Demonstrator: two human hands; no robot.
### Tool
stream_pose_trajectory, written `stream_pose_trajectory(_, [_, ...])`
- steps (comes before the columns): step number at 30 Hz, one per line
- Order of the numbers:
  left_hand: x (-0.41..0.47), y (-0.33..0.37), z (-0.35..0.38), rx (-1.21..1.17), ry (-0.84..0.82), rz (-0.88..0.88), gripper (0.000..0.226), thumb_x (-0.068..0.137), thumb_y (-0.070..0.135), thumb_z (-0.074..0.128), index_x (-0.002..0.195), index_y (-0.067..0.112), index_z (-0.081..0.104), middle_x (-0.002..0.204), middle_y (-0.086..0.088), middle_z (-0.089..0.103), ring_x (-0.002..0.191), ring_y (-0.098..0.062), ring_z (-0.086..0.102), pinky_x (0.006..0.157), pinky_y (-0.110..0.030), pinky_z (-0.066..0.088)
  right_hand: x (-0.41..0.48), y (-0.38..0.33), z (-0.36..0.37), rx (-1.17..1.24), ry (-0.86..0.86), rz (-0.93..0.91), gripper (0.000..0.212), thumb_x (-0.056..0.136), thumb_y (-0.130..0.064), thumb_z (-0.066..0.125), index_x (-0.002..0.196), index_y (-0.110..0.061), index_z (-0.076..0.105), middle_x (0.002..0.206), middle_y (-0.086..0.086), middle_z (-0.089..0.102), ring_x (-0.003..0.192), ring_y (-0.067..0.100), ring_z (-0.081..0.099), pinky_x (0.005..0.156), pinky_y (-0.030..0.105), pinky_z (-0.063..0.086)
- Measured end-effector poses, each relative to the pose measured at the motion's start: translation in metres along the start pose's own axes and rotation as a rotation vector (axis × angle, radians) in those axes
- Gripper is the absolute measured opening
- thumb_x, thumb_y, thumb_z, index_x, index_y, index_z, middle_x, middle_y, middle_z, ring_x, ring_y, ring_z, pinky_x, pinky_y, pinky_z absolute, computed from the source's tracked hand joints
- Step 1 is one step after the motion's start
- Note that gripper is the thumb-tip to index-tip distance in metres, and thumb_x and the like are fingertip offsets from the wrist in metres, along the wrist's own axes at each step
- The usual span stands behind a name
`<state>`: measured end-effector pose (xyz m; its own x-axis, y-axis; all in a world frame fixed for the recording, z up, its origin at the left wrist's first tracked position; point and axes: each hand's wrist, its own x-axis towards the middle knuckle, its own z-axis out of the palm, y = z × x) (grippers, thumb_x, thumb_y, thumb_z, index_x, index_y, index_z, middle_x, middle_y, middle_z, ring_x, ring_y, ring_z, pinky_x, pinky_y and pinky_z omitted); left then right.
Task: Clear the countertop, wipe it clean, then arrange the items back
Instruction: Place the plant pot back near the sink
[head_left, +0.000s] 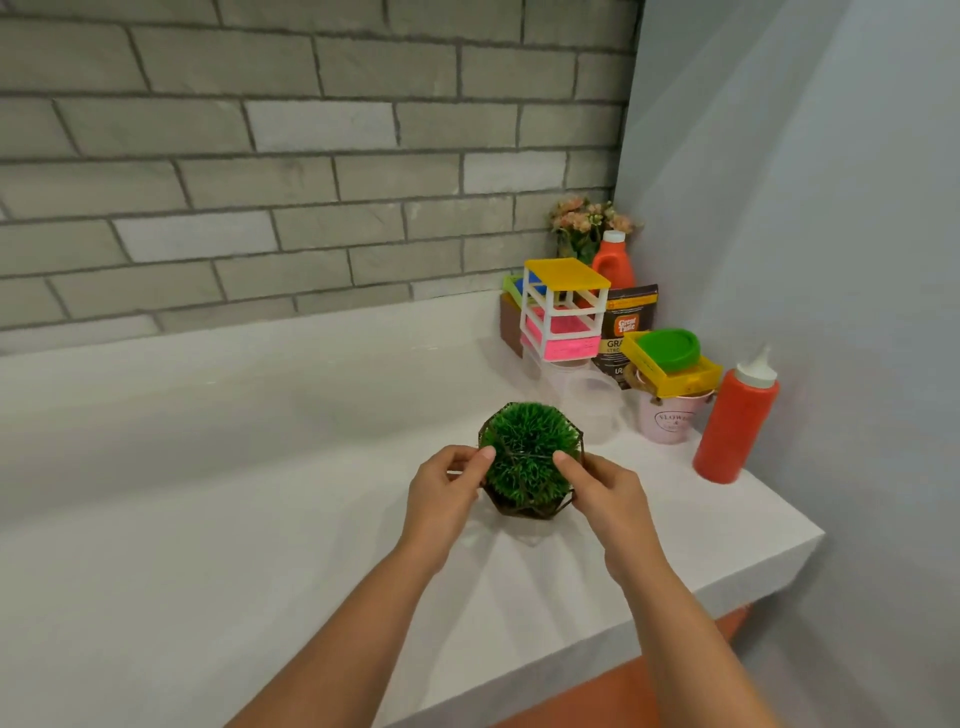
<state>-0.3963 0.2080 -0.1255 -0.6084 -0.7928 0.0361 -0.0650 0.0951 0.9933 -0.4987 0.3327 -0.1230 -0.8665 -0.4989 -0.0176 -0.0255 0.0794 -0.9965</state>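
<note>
A round green artificial plant in a dark wire-frame pot (527, 457) stands on the white countertop (260, 519). My left hand (447, 493) grips its left side, thumb and fingers curled at the rim. From the right, my right hand (597, 493) holds the pot with fingers on the rim. A cluster of items fills the right corner: a small drawer rack with a yellow top and pink drawers (563, 312), a dark coffee pouch (626, 327), a yellow tray with a green lid (670, 358) on a pink bucket (670, 421), and a red squeeze bottle (735, 421).
A clear plastic container (592, 400) sits just behind the plant. An orange bottle (613, 265) and pink flowers (587, 221) stand in the far corner against the grey brick wall. The counter's right end (779, 561) drops off beside the pale wall.
</note>
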Motion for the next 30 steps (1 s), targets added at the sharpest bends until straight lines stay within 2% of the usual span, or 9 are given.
stream_pose_trajectory(5, [-0.016,-0.006,-0.066,0.017,0.117,-0.029,0.025,0.083,0.038,0.066,0.086,0.013,0.067,0.087,0.001,0.065,0.087,-0.017,0.061,0.084,-0.038,0.051,-0.028,-0.008,0.056,-0.016,-0.104,-0.035,0.011,0.084,-0.034,0.065,0.077,-0.027,0.067,0.09,0.002,0.071,0.091,0.018,0.065,0.088,0.041,0.053])
stream_pose_trajectory(9, [-0.036,-0.008,-0.122,0.019,0.181,-0.047,0.028,0.081,0.037,0.068,0.09,0.011,0.066,0.087,-0.001,0.063,0.082,-0.016,0.06,0.077,-0.035,0.053,-0.059,-0.015,0.105,-0.025,-0.147,-0.061,0.01,0.084,-0.034,0.066,0.075,-0.029,0.067,0.091,0.004,0.071,0.092,0.018,0.065,0.088,0.041,0.053])
stream_pose_trajectory(14, [-0.065,-0.011,-0.203,0.02,0.284,-0.045,0.029,0.081,0.034,0.069,0.092,0.007,0.066,0.086,-0.003,0.063,0.08,-0.016,0.061,0.069,-0.031,0.053,-0.109,-0.026,0.174,-0.028,-0.222,-0.091,0.009,0.084,-0.035,0.065,0.075,-0.032,0.065,0.09,0.0,0.07,0.088,0.013,0.063,0.079,0.031,0.051])
stream_pose_trajectory(16, [-0.078,-0.014,-0.237,0.021,0.317,-0.05,0.029,0.082,0.034,0.068,0.093,0.007,0.065,0.086,-0.003,0.063,0.08,-0.017,0.061,0.07,-0.031,0.053,-0.13,-0.03,0.201,-0.03,-0.249,-0.103,0.008,0.085,-0.034,0.065,0.077,-0.033,0.064,0.091,-0.001,0.069,0.086,0.009,0.062,0.077,0.028,0.05])
stream_pose_trajectory(21, [-0.107,-0.021,-0.316,0.031,0.384,-0.071,0.033,0.082,0.04,0.066,0.092,0.008,0.064,0.086,-0.002,0.061,0.077,-0.017,0.06,0.076,-0.037,0.054,-0.178,-0.032,0.269,-0.021,-0.317,-0.118,0.01,0.085,-0.033,0.065,0.075,-0.034,0.063,0.088,-0.003,0.069,0.089,0.014,0.063,0.085,0.035,0.051])
stream_pose_trajectory(27, [-0.133,-0.036,-0.395,0.059,0.441,-0.074,0.037,0.081,0.042,0.066,0.095,0.008,0.064,0.091,-0.004,0.063,0.077,-0.017,0.061,0.077,-0.037,0.055,-0.225,-0.031,0.339,0.005,-0.361,-0.147,0.008,0.085,-0.031,0.065,0.078,-0.034,0.063,0.082,-0.01,0.066,0.082,0.002,0.06,0.074,0.025,0.046])
stream_pose_trajectory(30, [-0.134,-0.04,-0.423,0.047,0.468,-0.074,0.036,0.083,0.045,0.063,0.095,0.011,0.064,0.091,-0.004,0.062,0.079,-0.017,0.061,0.077,-0.035,0.055,-0.235,-0.034,0.367,-0.019,-0.374,-0.174,0.005,0.086,-0.03,0.064,0.08,-0.029,0.064,0.079,-0.009,0.065,0.078,0.002,0.058,0.072,0.024,0.046])
